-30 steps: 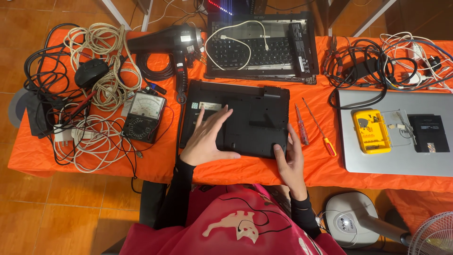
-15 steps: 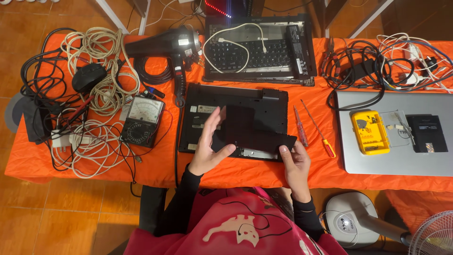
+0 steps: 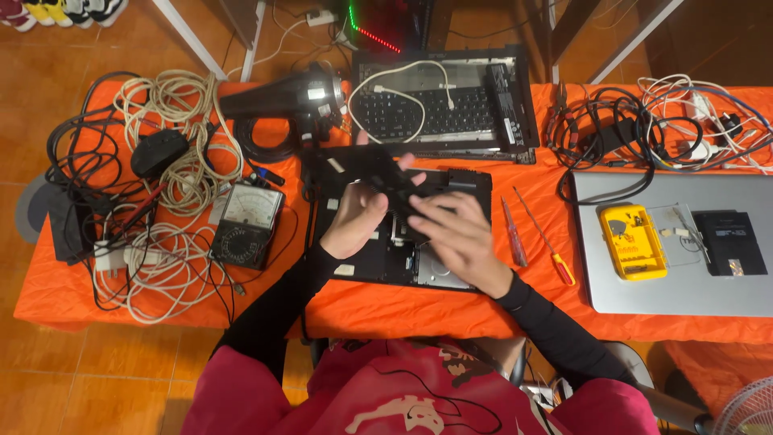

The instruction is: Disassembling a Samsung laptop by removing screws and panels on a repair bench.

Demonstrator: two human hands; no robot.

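Left hand [image 3: 354, 221] grips the black panel [image 3: 378, 173], now lifted (right hand [image 3: 459, 238] open beneath).

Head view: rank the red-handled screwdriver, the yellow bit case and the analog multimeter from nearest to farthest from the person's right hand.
From the right hand:
1. Red-handled screwdriver, just to its right on the orange cloth.
2. Yellow bit case, farther right, on the silver laptop lid.
3. Analog multimeter, far left, beyond the left hand, beside the cable coils.

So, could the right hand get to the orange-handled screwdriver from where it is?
Probably yes: the orange-handled screwdriver lies uncovered on the orange cloth just beside the right hand, though that hand seems occupied with the black panel.
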